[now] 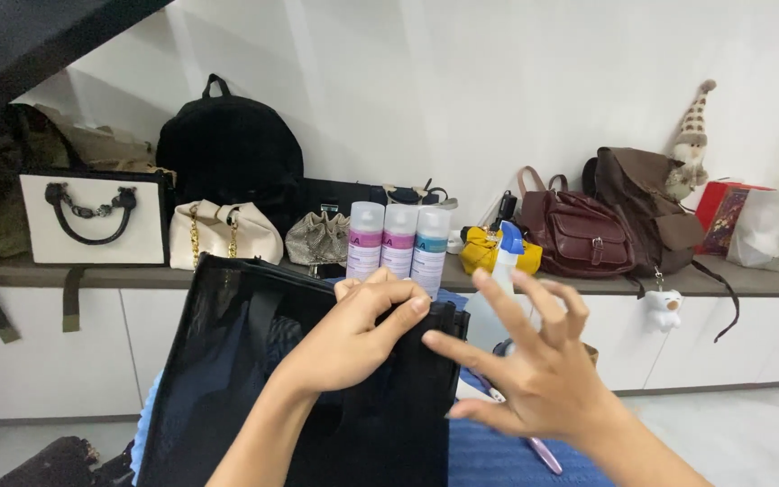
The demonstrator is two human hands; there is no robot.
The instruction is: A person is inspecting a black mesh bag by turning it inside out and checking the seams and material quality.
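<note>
The left hand [349, 338] pinches the top edge of a black bag [254, 379] in the lower middle of the frame — fingers curled tight on the rim. The right hand [538, 374] is just beside it, fingers spread wide and a bit blurred. Its pointing finger touches the bag's edge, but it has hold of nothing.

The bag stands upright over a blue cloth [507, 455] at the bottom of the frame. Behind the hands, three spray cans [398, 239] stand side by side in the middle.

A long shelf [750, 284] runs across the frame along a white wall. On it — a black backpack [227, 149] in the upper left, a white tote [92, 221] with black handles, a cream purse [223, 234], a yellow pouch [484, 252], and a brown bag [579, 234] on the right.
</note>
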